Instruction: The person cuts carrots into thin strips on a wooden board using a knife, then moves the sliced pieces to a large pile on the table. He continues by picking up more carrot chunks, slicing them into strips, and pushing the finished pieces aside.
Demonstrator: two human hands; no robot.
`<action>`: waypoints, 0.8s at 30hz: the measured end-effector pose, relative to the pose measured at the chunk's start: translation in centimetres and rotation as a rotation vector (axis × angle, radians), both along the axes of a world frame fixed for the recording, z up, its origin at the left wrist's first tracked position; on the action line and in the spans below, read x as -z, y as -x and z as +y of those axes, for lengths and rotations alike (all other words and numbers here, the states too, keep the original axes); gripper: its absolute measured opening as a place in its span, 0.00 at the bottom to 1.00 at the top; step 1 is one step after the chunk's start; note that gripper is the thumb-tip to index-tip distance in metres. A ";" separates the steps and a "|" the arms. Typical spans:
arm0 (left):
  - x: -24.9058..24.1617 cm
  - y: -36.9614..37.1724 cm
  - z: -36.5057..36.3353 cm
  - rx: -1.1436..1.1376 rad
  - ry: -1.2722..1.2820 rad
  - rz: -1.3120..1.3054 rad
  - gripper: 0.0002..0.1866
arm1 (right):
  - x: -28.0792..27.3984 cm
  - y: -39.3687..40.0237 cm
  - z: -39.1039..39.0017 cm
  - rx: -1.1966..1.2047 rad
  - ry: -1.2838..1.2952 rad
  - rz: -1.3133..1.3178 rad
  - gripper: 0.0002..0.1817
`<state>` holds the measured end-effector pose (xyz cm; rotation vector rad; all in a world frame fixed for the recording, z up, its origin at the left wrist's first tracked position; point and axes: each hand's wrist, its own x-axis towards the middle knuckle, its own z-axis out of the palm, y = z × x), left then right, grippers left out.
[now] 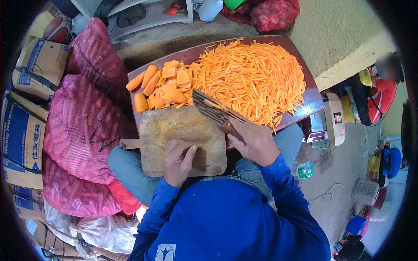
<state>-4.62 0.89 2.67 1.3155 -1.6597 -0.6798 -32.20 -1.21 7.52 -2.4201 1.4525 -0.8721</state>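
Note:
My right hand (257,141) grips the brown handle of a wide knife (213,108). Its dark blade points up and left, with carrot strips clinging to it, over the edge of the carrot pile. My left hand (178,160) rests on the worn wooden cutting board (159,124) with its fingers curled in. No carrot shows in that hand. Beyond the board lie chunks of peeled carrot (174,95) at the left and a large heap of carrot strips (252,78) at the right, both on a dark red tabletop (314,101).
Pink mesh sacks (78,126) and cardboard boxes (26,135) crowd the left side. A handle (129,144) juts out left of the board. A concrete ledge (344,39) runs behind at the right. On the floor stand an open box (334,117) and a green-white tub (305,170).

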 end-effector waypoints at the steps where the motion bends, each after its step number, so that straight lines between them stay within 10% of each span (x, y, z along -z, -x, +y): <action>1: -0.9 0.5 -0.5 -0.019 -0.018 0.093 0.05 | 0.0 -0.3 0.1 -0.020 0.066 0.017 0.23; 7: -6.8 3.7 -7.6 0.208 0.361 -0.262 0.19 | -1.2 0.6 1.0 -0.097 0.023 0.233 0.18; 24: -0.7 10.0 -14.9 0.362 0.384 -0.670 0.36 | -0.2 2.9 3.7 -0.016 0.054 0.346 0.18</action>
